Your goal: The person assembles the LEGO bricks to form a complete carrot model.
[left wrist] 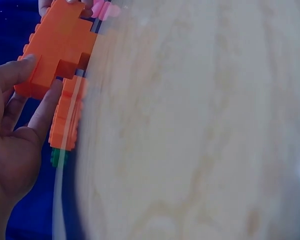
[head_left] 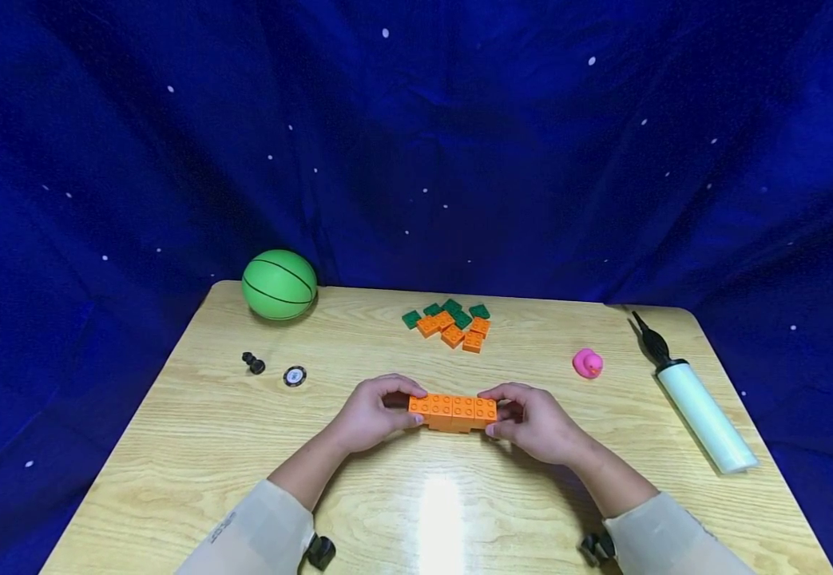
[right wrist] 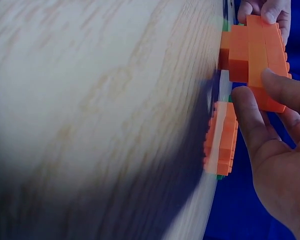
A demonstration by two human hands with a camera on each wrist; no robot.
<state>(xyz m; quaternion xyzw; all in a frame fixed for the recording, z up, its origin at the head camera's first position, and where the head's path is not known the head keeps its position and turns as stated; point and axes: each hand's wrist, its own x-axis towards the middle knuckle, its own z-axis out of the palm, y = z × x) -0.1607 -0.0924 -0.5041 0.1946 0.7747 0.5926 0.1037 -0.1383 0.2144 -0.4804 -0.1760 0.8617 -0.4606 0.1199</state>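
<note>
Both hands hold one assembly of orange toy building bricks over the middle of the table. My left hand pinches its left end, thumb on the near side and fingers at the far edge. At the other end my right hand pinches it the same way. Studs face up on the long top row. In the left wrist view the brick assembly narrows in steps toward its underside. The right wrist view shows the stepped lower bricks too, with the right thumb pressed on the side.
Behind lie loose orange bricks and green bricks. On the left are a green ball, a black chess pawn and a poker chip. A pink rubber duck and a hand pump lie right.
</note>
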